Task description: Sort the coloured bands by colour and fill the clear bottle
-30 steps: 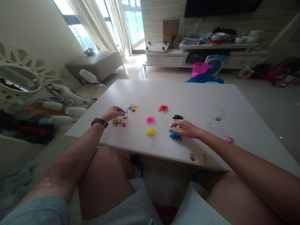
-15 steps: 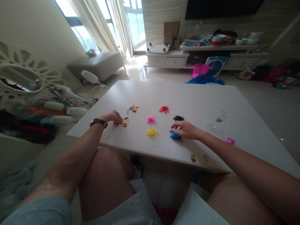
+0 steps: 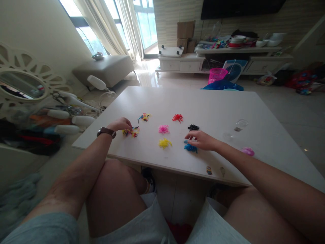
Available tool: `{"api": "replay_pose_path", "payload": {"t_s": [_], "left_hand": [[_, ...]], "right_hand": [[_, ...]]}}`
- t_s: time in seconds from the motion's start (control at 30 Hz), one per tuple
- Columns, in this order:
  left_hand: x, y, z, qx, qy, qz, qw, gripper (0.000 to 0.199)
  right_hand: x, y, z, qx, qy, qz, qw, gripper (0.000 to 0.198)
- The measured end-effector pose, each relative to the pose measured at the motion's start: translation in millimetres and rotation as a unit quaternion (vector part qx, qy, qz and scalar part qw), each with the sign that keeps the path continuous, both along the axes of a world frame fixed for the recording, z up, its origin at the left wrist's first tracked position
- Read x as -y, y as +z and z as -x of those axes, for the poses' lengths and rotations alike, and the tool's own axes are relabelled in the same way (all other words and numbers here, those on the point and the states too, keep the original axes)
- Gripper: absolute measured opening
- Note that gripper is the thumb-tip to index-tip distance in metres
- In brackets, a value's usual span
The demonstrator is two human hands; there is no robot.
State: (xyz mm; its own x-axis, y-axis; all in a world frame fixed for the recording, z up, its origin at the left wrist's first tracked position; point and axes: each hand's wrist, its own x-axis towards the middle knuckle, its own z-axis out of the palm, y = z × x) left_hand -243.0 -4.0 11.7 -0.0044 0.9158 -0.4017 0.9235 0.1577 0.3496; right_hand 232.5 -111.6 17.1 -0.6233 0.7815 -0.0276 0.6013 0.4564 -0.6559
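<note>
My left hand (image 3: 122, 124), with a brown-strapped watch on the wrist, reaches down into a mixed-colour pile of small rubber bands (image 3: 133, 133). Its fingers are curled together at the pile's edge; what they pinch, if anything, is hidden. Over the blue bands (image 3: 190, 147) my right hand (image 3: 200, 140) hovers palm down, its fingers apart and no piece visible in them. Black bands (image 3: 193, 127) lie just beyond it. Yellow bands (image 3: 165, 143), pink bands (image 3: 164, 129) and red bands (image 3: 177, 117) form separate heaps between the hands. Another mixed heap (image 3: 145, 117) lies farther back on the left.
The white table (image 3: 203, 101) carries a clear plastic container (image 3: 241, 125) lying at the right and a shiny pink item (image 3: 247, 151) near my right forearm. A small cartoon figure (image 3: 209, 170) and a small clear piece (image 3: 222, 171) lie by the front edge.
Almost nothing differs. The view has shifted very slightly, while both hands keep their places over the same piles.
</note>
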Motion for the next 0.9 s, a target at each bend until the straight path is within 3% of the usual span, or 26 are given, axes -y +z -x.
{"api": "replay_pose_path", "payload": {"t_s": [0.33,0.67,0.9], "left_hand": [[1.7,1.2,-4.5,0.021,-0.023,0.029,0.999,0.033],[-3.0,-1.8,-2.2,0.022,-0.026,-0.006,0.999,0.033],[-4.7,-3.5,2.9,0.023,-0.035,0.012,0.999,0.033]], "right_hand": [[0.2,-2.3,0.3,-0.006,0.002,0.005,1.0,0.018],[0.6,-1.8,0.6,0.003,-0.002,0.024,1.0,0.021],[0.5,-3.1,-0.1,0.002,-0.007,0.035,0.999,0.021]]}}
